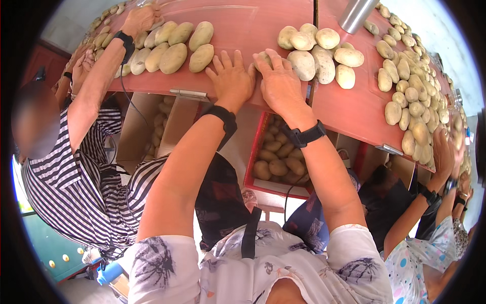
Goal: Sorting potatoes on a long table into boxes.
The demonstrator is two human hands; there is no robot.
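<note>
My left hand (232,78) lies flat on the red tabletop (243,22) with its fingers spread and nothing in it. To its left, potatoes (173,58) lie in two rows, the nearest ones just beside my fingertips. My right hand (279,81) rests over a potato (263,62) at the table's near side; its fingers cover most of it, and part of the skin shows between them. Right of that hand sits a small heap of potatoes (322,57), some across the seam between two tabletops. Both wrists wear black straps.
A person in a striped top (76,163) reaches over the table on the left. A metal post (355,15) stands at the far side. A large potato pile (417,95) lies right, near other people's hands. Below the edge are a red box of potatoes (279,163) and a cardboard box (131,133).
</note>
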